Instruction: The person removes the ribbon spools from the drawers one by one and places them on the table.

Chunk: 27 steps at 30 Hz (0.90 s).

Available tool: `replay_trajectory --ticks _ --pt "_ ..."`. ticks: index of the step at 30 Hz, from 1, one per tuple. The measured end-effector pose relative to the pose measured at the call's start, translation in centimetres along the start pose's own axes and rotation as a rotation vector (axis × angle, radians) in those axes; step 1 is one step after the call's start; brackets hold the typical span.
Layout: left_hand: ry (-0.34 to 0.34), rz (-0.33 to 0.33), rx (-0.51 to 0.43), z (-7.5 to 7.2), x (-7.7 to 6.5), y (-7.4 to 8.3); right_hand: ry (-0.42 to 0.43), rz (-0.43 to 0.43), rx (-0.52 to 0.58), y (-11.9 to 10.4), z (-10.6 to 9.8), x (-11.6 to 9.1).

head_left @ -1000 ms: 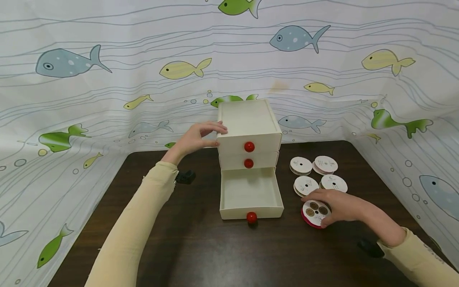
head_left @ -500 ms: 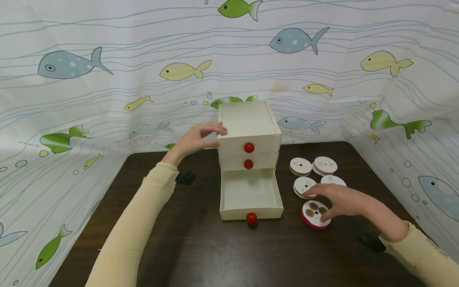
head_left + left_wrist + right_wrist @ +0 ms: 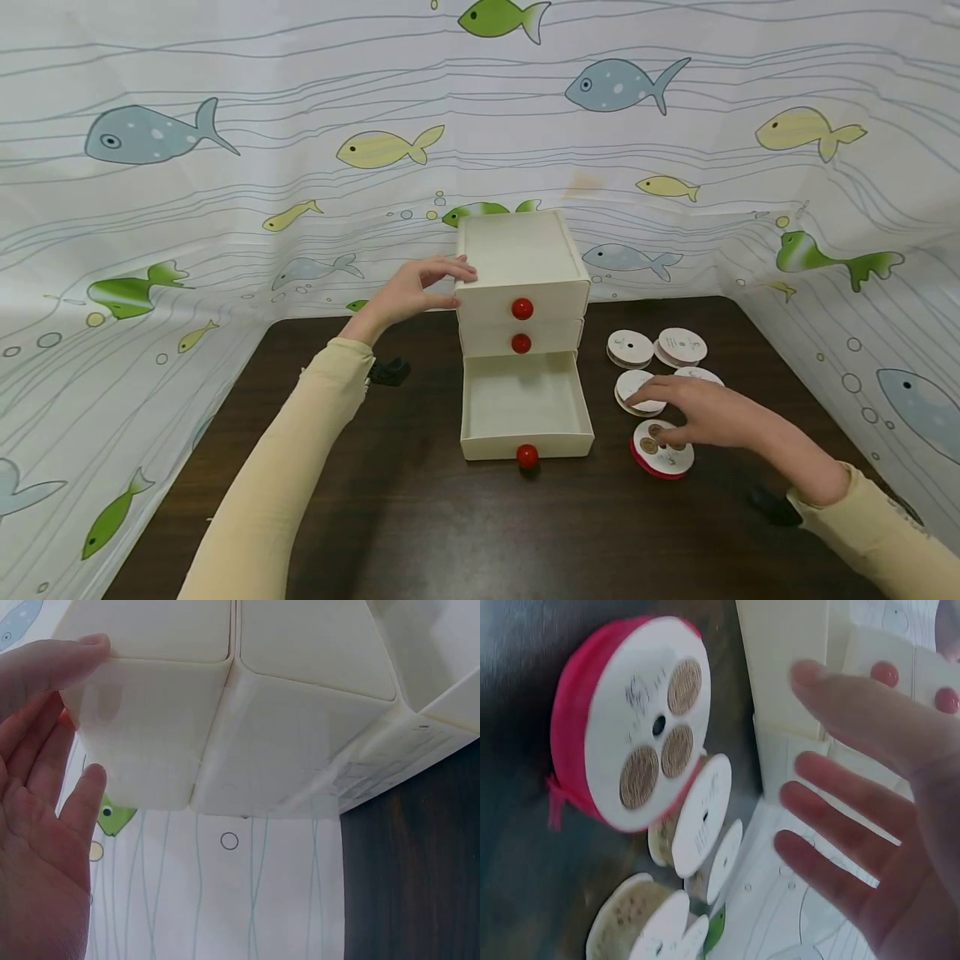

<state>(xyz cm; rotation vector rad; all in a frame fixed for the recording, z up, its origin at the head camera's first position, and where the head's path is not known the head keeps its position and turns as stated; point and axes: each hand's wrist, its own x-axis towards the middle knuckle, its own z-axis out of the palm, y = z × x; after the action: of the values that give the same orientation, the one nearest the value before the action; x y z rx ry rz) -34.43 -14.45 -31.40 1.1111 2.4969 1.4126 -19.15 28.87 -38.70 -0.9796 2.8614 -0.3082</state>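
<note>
A small cream drawer cabinet [image 3: 525, 242] with red round knobs stands mid-table, its bottom drawer [image 3: 521, 396] pulled out and bare inside. My left hand [image 3: 411, 290] rests at the cabinet's upper left edge, fingertips on top and thumb by the side. In the left wrist view that hand [image 3: 45, 817] lies along the cabinet's corner. My right hand [image 3: 708, 408] hovers over a spool of pink-red ribbon [image 3: 663, 458], fingers spread and holding nothing. The right wrist view shows this ribbon spool [image 3: 649, 724] lying apart from the fingers, three brown discs on its white face.
Several more white ribbon spools lie behind the pink-red one, among them a back left spool [image 3: 630, 344], a back right spool [image 3: 681, 345] and a nearer spool [image 3: 633, 400]. A fish-patterned sheet [image 3: 510, 100] surrounds the dark wooden table [image 3: 450, 533].
My right hand has lifted off the pink-red ribbon spool, its fingers leaving the rim and rising slightly away. The spool stays on the table. My left hand has kept its place on the cabinet.
</note>
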Motion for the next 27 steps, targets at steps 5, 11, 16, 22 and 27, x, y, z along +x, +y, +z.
replay_trajectory --ticks 5,11,16,22,27 --pt "0.0 -0.002 0.007 0.0 0.0 0.1 0.11 -0.064 -0.044 -1.2 0.9 0.6" --pt "0.001 -0.005 0.011 0.1 0.0 0.2 0.205 -0.126 -0.011 -2.8 1.8 1.7" --pt "-0.001 -0.001 0.007 0.2 0.0 0.2 0.248 -0.17 0.07 -4.4 2.3 2.6" --pt "0.001 -0.002 -0.001 0.1 0.0 0.1 0.215 -0.215 0.135 -6.6 3.0 3.7" --pt "0.002 0.004 0.001 0.1 0.0 0.1 0.277 -0.252 0.119 -8.3 3.7 4.0"
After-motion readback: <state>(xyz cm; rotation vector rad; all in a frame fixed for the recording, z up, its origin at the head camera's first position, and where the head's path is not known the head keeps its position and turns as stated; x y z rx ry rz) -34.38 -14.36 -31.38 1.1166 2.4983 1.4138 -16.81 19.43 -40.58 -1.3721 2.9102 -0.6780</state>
